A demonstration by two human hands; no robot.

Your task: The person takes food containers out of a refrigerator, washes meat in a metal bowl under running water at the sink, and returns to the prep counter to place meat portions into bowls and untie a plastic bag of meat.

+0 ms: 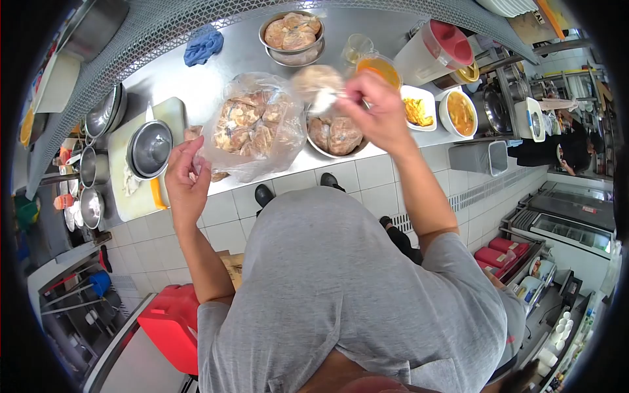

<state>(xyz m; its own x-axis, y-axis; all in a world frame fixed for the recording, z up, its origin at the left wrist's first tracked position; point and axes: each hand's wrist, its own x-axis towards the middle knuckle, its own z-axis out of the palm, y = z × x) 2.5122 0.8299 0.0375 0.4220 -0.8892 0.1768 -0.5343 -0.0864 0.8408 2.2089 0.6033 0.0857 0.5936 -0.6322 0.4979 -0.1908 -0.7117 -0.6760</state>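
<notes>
A large clear plastic bag (255, 124) full of small wrapped portions of what looks like meat lies on the steel counter. My left hand (187, 173) is at its left edge, thumb and fingers closed on the plastic. In my right hand (377, 108) is a small plastic-wrapped portion (317, 84), gripped by its white twisted end and blurred by motion. It is held above a metal bowl (339, 156) of similar wrapped portions, just right of the large bag. Another metal bowl (293, 51) heaped with wrapped portions stands further back.
On the left, a cutting board (122, 154) carries dark metal bowls (152, 149) and a yellow-handled knife (158, 194). A blue cloth (204, 46) lies behind. Rightward stand an orange-liquid container (381, 65), a white food dish (419, 108) and a soup bowl (460, 114). Mesh shelving (196, 26) overhangs the counter.
</notes>
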